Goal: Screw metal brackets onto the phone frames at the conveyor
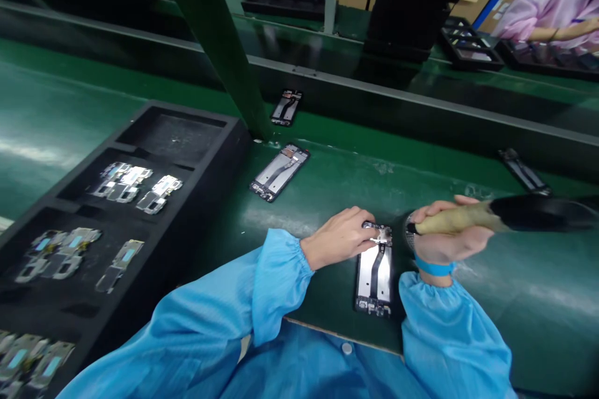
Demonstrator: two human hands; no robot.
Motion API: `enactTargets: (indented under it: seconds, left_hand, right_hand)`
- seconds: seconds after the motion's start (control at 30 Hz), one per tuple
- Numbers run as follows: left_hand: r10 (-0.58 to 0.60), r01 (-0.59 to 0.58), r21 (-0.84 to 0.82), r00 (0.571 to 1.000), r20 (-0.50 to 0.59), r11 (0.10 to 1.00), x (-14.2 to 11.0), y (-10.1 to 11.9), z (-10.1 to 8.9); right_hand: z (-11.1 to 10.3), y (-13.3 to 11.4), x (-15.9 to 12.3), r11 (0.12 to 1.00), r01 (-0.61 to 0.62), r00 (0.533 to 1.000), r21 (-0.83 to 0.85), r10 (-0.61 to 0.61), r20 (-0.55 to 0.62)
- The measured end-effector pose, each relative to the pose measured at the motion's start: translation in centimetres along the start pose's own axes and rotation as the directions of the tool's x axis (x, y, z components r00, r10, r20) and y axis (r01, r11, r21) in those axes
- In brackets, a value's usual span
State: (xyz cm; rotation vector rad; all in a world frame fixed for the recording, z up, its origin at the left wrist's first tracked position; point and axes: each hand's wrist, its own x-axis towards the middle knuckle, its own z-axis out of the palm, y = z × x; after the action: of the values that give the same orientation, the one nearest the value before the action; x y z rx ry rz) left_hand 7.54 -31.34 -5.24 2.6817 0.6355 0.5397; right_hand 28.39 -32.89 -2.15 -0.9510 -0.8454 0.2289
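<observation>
An opened phone [368, 274], with a silver inner face and a dark ribbon cable down its middle, lies on the green bench in front of me. My left hand [344, 235] grips its upper end, fingertips at a small shiny metal plate [384, 235] there. To the right of the phone, my right hand [449, 240] holds an electric screwdriver [458, 218] with a yellowish wrapped front and a black rear part. The tool lies almost level, tip pointing left. A shiny round rim [410, 238] shows beside its tip, partly hidden. A blue strap [435, 267] circles my right wrist.
On the left stands a black foam tray [229, 137] holding several phone circuit boards [159, 193]. More opened phones lie beyond my hands: one [279, 173], a farther one [286, 107] and one at right [524, 171]. A green post [219, 37] rises behind the tray. People in pink work across the bench.
</observation>
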Motion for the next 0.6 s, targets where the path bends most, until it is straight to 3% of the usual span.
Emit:
enactTargets:
  seconds: [0.1, 0.2, 0.6]
  left_hand:
    - [0.003, -0.003, 0.002, 1.000, -0.002, 1.000, 0.0, 0.3, 0.2]
    - [0.004, -0.004, -0.017, 1.000, -0.004, 1.000, 0.1, 0.8, 0.5]
    - [-0.007, 0.005, -0.048, 0.999, -0.041, 0.999, 0.0, 0.7, 0.5]
  right_hand:
    - [-1.5, -0.2, 1.2, 0.997, 0.042, 0.996, -0.060, -0.046, -0.079]
    - [-2.4, 0.0, 1.6, 0.996, 0.036, 0.998, -0.086, -0.040, -0.054]
    - [-2.9, 0.9, 1.5, 0.997, 0.020, 0.999, -0.072, -0.024, -0.047]
